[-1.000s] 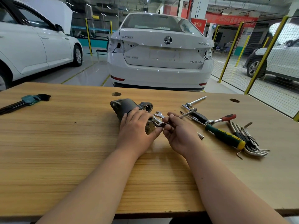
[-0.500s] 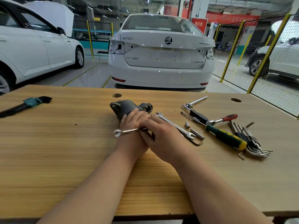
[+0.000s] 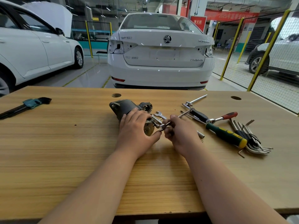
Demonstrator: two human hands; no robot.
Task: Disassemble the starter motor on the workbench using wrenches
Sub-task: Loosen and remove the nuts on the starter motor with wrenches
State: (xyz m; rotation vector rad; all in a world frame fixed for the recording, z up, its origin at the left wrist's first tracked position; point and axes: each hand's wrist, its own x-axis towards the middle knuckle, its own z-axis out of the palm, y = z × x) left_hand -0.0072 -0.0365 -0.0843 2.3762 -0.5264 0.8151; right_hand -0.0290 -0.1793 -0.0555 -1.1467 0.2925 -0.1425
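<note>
Head view: forearms reach across a workbench [image 3: 64,151]. At mid-bench the left hand [image 3: 135,126] grips the starter motor [image 3: 127,105], whose long axis runs away and leftward. Just right of its near end, the right hand [image 3: 181,131] pinches a slim wrench [image 3: 183,114], apparently seated on a fitting there. Loose tools [image 3: 226,135] lie right; a white car [image 3: 161,62] stands beyond.

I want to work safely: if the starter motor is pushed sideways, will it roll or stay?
Probably heavy for its size: the starter motor looks like solid metal. Its round body may roll on the smooth workbench, though its flange would likely stop it. The left hand holding it suggests it needs steadying.
</note>
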